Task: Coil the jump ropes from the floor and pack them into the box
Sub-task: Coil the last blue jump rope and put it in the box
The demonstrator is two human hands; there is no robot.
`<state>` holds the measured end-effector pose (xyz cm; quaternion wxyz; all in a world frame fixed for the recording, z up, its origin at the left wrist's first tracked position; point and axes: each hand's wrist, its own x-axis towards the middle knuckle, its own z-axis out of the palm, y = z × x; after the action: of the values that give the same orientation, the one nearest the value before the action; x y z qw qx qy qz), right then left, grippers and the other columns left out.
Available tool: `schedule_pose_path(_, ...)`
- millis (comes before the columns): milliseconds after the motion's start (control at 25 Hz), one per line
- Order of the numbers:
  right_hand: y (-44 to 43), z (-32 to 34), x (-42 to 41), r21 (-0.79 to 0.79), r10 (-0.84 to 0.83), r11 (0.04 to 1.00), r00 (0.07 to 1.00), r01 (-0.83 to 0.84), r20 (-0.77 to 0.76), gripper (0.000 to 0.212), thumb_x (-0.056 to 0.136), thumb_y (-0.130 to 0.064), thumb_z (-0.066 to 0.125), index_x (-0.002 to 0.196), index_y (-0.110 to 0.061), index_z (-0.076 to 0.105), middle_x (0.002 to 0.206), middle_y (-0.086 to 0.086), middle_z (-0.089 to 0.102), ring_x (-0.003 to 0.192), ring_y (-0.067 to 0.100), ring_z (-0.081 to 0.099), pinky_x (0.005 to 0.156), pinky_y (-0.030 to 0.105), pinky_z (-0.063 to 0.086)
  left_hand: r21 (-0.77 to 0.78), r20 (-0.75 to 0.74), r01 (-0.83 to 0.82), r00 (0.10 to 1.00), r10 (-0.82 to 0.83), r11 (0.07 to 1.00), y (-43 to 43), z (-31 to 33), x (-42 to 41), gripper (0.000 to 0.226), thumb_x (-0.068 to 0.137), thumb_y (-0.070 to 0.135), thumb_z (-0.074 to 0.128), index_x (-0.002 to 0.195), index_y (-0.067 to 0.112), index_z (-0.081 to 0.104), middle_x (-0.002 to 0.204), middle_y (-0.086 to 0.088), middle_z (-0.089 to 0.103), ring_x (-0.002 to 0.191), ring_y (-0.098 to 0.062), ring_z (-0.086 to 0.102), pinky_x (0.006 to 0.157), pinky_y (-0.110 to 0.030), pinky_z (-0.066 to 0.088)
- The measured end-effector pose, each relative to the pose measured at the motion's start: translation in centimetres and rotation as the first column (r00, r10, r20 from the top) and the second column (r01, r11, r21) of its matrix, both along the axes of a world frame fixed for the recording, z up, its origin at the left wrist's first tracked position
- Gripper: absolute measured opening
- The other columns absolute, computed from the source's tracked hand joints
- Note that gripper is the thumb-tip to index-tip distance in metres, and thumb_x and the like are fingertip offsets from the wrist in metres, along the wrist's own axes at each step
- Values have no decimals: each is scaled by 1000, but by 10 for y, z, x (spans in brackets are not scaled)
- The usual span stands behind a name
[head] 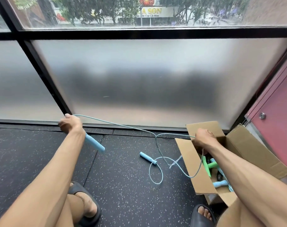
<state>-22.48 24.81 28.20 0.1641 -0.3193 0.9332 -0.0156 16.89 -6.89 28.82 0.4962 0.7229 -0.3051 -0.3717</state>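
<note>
A light blue jump rope (pixel 156 175) trails over the black speckled floor. My left hand (pixel 70 123) grips one blue handle (pixel 94 143) at its top end, raised above the floor at the left. The cord runs from that hand rightward to my right hand (pixel 204 136), which pinches the cord above the open cardboard box (pixel 190 161). The rope's second blue handle (pixel 147 157) lies on the floor between my hands, with loose loops around it. Inside the box lie green handles (pixel 209 166) and blue handles (pixel 220 184) of other ropes.
A frosted glass wall with black frames (pixel 41 69) stands close ahead. A red door (pixel 277 128) is at the right behind the box. My feet in dark slippers (pixel 87 208) rest on the rubber floor mat (pixel 126 194) below.
</note>
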Motion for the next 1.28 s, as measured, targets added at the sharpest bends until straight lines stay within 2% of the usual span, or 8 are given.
schedule_pose_path(80, -1, 1, 4, 12, -6, 1000, 1000, 6, -17, 27, 83, -10, 58, 107, -10, 71, 113, 13, 69, 106, 30, 65, 80, 30, 50, 12, -94, 50, 994, -49, 999, 23, 22, -6, 37, 90, 38, 38, 89, 5, 53, 82, -17, 69, 65, -27, 71, 59, -36, 58)
schedule_pose_path(160, -4, 5, 15, 50, 54, 997, 998, -52, -41, 25, 84, -7, 53, 104, -10, 68, 110, 10, 68, 109, 29, 64, 82, 29, 46, -14, -201, 285, 938, -282, 958, 57, 42, -31, 37, 100, 31, 41, 66, 18, 40, 39, 4, 44, 25, -8, 39, 34, -13, 29)
schedule_pose_path(360, -25, 10, 48, 62, 285, 956, 957, -288, 54, 14, 78, -1, 46, 73, -14, 46, 88, 10, 56, 85, 31, 57, 73, 28, 42, -108, -212, 900, 395, -894, 423, 117, 66, -74, 42, 107, 32, 36, 67, 20, 36, 45, 9, 26, 35, -5, 21, 35, -15, 15)
schedule_pose_path(600, -49, 14, 90, -431, 571, 801, 746, -416, 342, 62, 92, -27, 66, 146, -20, 36, 133, 9, 55, 119, 23, 56, 103, 31, 44, -58, -110, 989, 130, -985, 137, 152, 63, -95, 40, 105, 35, 41, 69, 20, 41, 57, 5, 28, 45, -8, 23, 41, -21, 18)
schedule_pose_path(840, -57, 17, 114, -593, 625, 730, 684, -339, 377, 13, 101, -15, 50, 102, -9, 62, 104, 15, 72, 97, 27, 68, 81, 21, 52, -33, -188, 998, 48, -981, 55, 163, 61, -104, 43, 105, 40, 40, 66, 21, 40, 57, 4, 27, 48, -10, 21, 48, -27, 15)
schedule_pose_path(1000, -54, 19, 115, -642, 572, 747, 658, -173, 489, 23, 107, -18, 36, 90, -12, 51, 86, 20, 72, 80, 35, 71, 76, 46, 58, -56, -342, 992, -122, -932, -109, 170, 64, -103, 45, 105, 40, 40, 67, 17, 48, 56, 4, 24, 51, -11, 20, 55, -30, 15)
schedule_pose_path(1120, -53, 20, 115, -642, 558, 755, 642, -131, 525, 25, 107, -23, 34, 94, -9, 50, 77, 17, 65, 67, 31, 65, 64, 47, 60, -229, -436, 973, -126, -891, -26, 170, 68, -108, 29, 105, 26, 41, 88, 9, 57, 59, 4, 27, 53, -11, 23, 57, -28, 16)
schedule_pose_path(1280, -52, 20, 118, -617, 567, 776, 580, -135, 586, 24, 106, -24, 38, 101, -4, 50, 76, 16, 65, 66, 30, 66, 59, 40, 60, -432, -513, 855, 30, -858, 289, 167, 68, -117, 21, 104, 12, 40, 106, 1, 58, 69, -5, 50, 60, -16, 49, 61, -26, 46)
